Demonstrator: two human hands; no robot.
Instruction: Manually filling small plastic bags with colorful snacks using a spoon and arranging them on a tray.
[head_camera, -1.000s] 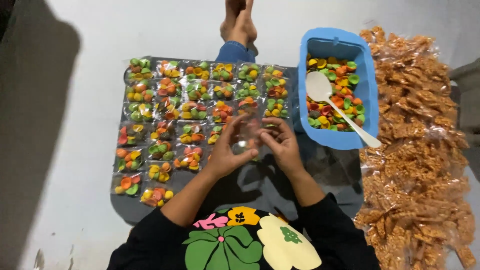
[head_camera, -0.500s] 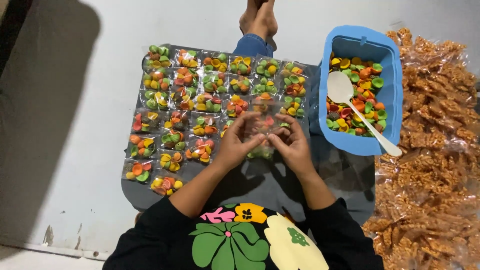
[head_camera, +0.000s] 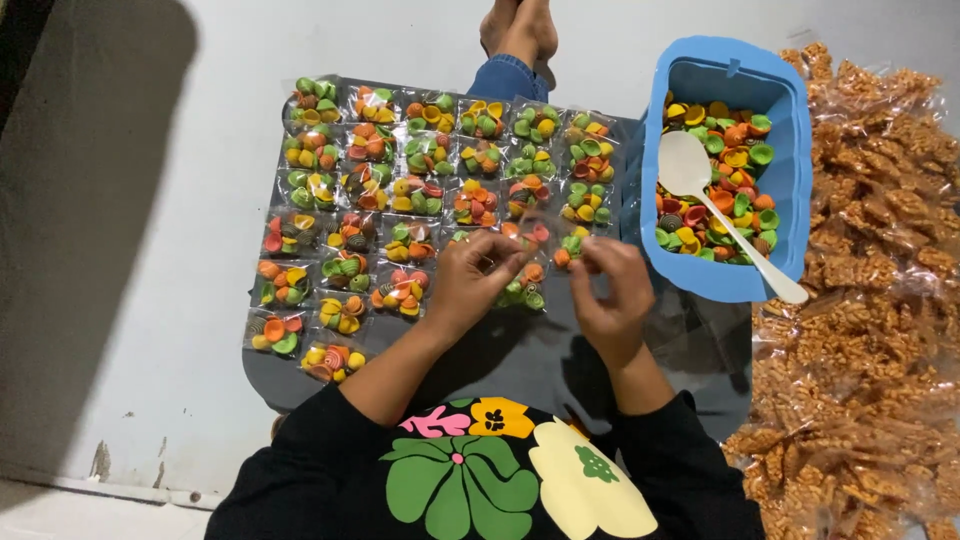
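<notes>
Grey tray (head_camera: 560, 360) — small snack bag (head_camera: 540, 250) pinched between both hands.

Glossy clear plastic packets (head_camera: 400, 170), smooth blue plastic tub (head_camera: 790, 200), white plastic spoon (head_camera: 700, 185).

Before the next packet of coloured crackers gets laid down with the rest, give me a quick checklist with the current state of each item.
1. Packet held in both hands: ok. The left hand and right hand pinch one small clear packet between them.
2. Packet sealed: cannot tell; the fingers cover its edge.
3. Free spot on the dark tray: ok, bare surface shows below the hands.
4. Rows of filled packets tidy: ok, they lie flat in a grid.
5. Supply in the blue tub: ok, coloured crackers remain.
6. White spoon within reach: ok, it rests in the tub, handle over the rim.
</notes>
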